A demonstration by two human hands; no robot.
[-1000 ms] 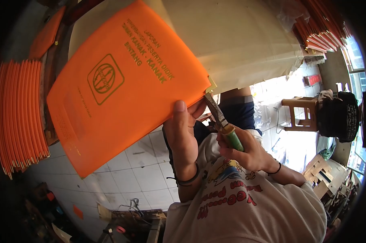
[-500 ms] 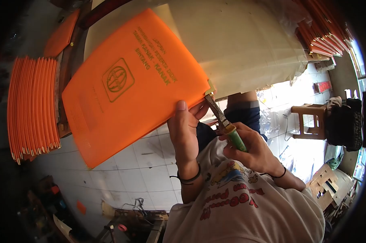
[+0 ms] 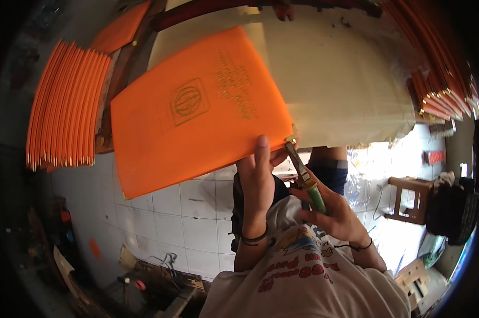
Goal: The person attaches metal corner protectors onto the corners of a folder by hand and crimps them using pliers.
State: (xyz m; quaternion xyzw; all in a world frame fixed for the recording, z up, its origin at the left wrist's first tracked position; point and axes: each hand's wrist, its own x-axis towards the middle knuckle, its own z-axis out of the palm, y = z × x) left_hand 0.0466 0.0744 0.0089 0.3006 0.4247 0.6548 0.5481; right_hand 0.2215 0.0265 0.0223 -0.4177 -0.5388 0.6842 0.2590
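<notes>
Tiles (image 3: 200, 231) lay below. Your left fingers (image 3: 262, 158) clasped the gold-stamped folder (image 3: 207, 132), likely steadying it; right fingers (image 3: 321, 220) held pliers (image 3: 316, 198).

A pale shirt (image 3: 303, 299) bears a yellow-and-blue cartoon (image 3: 302, 241) and red lettering (image 3: 298, 272); thin dark bands (image 3: 255, 238) ring both wrists (image 3: 254, 228); dark shorts (image 3: 328, 179) have a grey hem (image 3: 336, 164).

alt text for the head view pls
The left hand holds an orange folder while the right hand holds a green-handled tool, its tip at the folder's gold-coloured corner piece. More orange folders are stacked on both sides.
</notes>
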